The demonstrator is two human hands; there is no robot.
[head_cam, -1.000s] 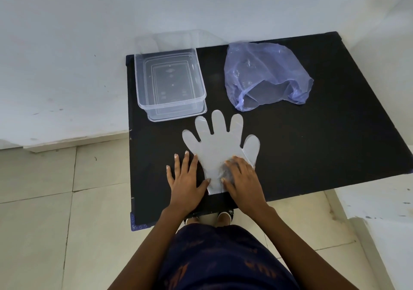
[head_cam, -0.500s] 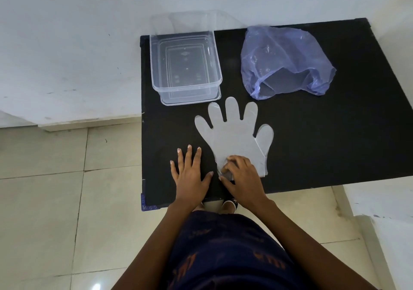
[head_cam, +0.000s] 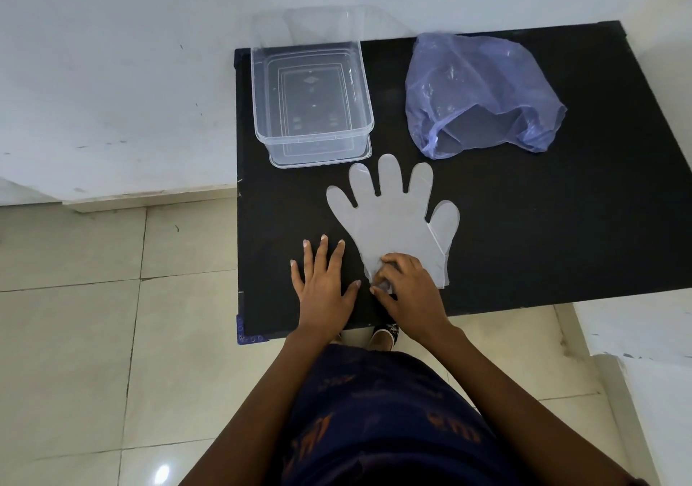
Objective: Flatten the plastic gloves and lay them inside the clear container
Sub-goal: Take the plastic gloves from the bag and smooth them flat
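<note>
Pinching the cuff end of the flat translucent plastic glove (head_cam: 393,219), the right hand (head_cam: 410,291) has fingertips bunched on the film; the left hand (head_cam: 324,285) lies spread and flat on the bench just beside the cuff, at its 9 o'clock, not touching it. Glove sits mid-bench, fingers pointing to 12 o'clock, tips just short of the clear rectangular plastic container (head_cam: 312,100), which looks empty and stands on what seems to be its lid.

Risks, as judged: thin film could crumple or fold on itself when lifted by one corner; static could make it cling to the hand or the bench; the glove looks longer than the container is wide, so it may ride up a wall instead of lying flat. The crumpled bluish-purple plastic bag (head_cam: 483,92) at 1 o'clock is light and could get dragged.

Surface: matte black bench (head_cam: 561,242), smooth. Room: white wall behind, pale tiled floor (head_cam: 93,336) below.
</note>
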